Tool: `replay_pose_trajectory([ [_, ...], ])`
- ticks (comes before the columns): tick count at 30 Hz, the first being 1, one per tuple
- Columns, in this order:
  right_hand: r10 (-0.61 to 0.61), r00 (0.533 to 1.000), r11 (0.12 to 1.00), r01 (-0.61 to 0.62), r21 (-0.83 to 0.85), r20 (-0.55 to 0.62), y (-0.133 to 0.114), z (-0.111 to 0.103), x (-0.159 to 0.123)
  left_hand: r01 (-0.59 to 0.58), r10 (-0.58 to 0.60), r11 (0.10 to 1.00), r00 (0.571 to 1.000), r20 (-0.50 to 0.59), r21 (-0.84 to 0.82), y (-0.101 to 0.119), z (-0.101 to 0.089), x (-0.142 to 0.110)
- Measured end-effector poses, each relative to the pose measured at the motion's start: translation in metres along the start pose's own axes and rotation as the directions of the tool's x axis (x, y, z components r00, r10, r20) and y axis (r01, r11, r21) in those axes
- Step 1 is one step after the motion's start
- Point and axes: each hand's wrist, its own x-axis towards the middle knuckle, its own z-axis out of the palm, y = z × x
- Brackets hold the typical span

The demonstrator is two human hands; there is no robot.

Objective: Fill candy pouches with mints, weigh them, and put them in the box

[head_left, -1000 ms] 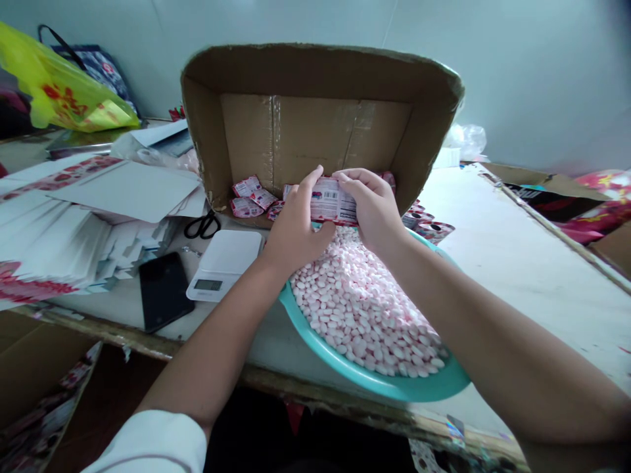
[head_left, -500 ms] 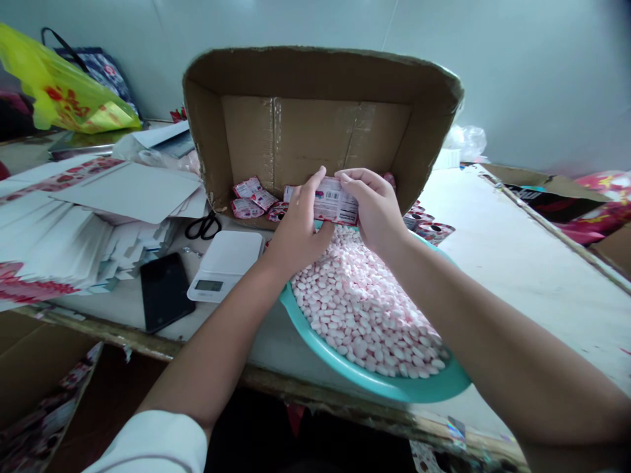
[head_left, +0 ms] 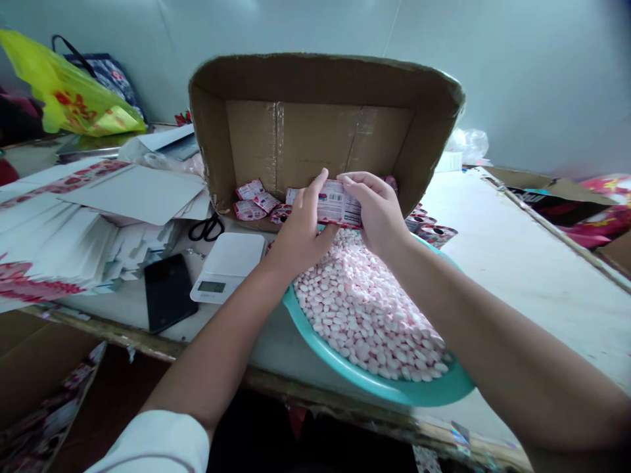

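Observation:
Between my two hands is a small printed packet (head_left: 338, 203), pink and white with a barcode facing me. My left hand (head_left: 306, 226) grips its left side, the thumb along the edge. Fingers of my right hand (head_left: 378, 209) close on the packet's upper right part. Just below is a turquoise basin (head_left: 335, 362) heaped with pale pink tablets (head_left: 367, 309). Behind the hands, an open cardboard box (head_left: 315, 141) lies on its side with several similar packets (head_left: 256, 200) inside its lower left corner.
To the left sit a white digital scale (head_left: 231, 263), a black phone (head_left: 169, 292), black-handled scissors (head_left: 207, 228) and stacked white cards (head_left: 54, 236). More packets (head_left: 434, 230) lie right of the box. A yellow plastic bag (head_left: 73, 92) stands at the back left.
The whole view has shifted slightly, so things appear a little lower and further right. Both hands keep the same hold on the packet.

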Motion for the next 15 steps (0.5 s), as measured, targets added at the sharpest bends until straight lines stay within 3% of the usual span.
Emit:
replay_pose_trajectory([
  [11, 0.039, 0.999, 0.999, -0.039, 0.013, 0.033, 0.008, 0.003, -0.001, 0.051, -0.051, 0.999, 0.999, -0.01, 0.004, -0.002, 0.0, -0.001],
  [15, -0.019, 0.999, 0.999, 0.02, -0.028, 0.029, 0.017, -0.004, 0.004, 0.051, -0.051, 0.998, 0.999, -0.004, 0.019, -0.007, 0.001, 0.0],
])
